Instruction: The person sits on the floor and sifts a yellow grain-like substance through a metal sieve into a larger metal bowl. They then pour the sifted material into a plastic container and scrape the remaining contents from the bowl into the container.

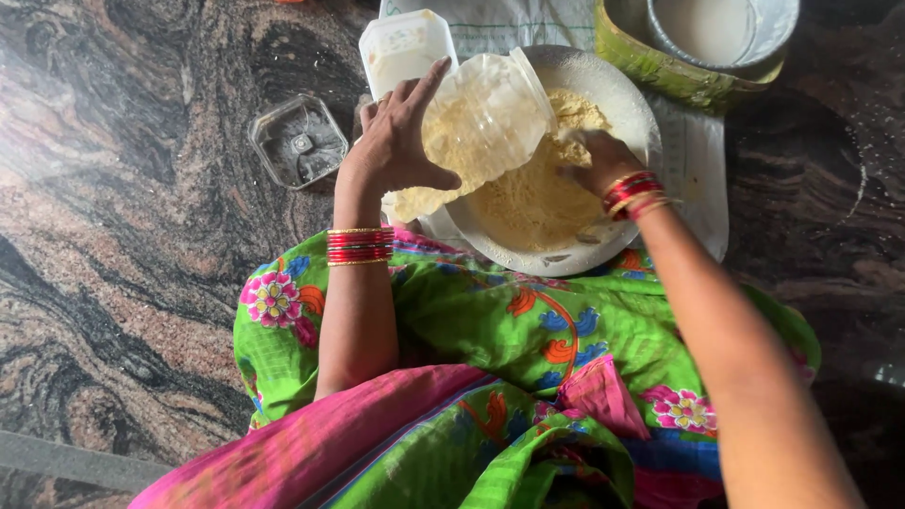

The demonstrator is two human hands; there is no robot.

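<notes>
My left hand [394, 141] grips a clear plastic jar [476, 123] of pale yellow flour, tilted on its side with its mouth over a wide white bowl [622, 94]. A heap of the same flour [537, 193] lies in the bowl. My right hand [596, 160] is down in the bowl at the jar's mouth, fingers in the flour; whether it touches the jar I cannot tell. Red and gold bangles sit on both wrists. The bowl rests on the floor against my knees, which are covered in green flowered cloth.
A white plastic lid [405, 47] lies beyond the jar. A small clear square container [299, 141] stands on the marbled stone floor to the left. A steel vessel of whitish liquid [721, 28] sits at top right inside a green rimmed holder [660, 71]. A white sheet [698, 160] lies under the bowl.
</notes>
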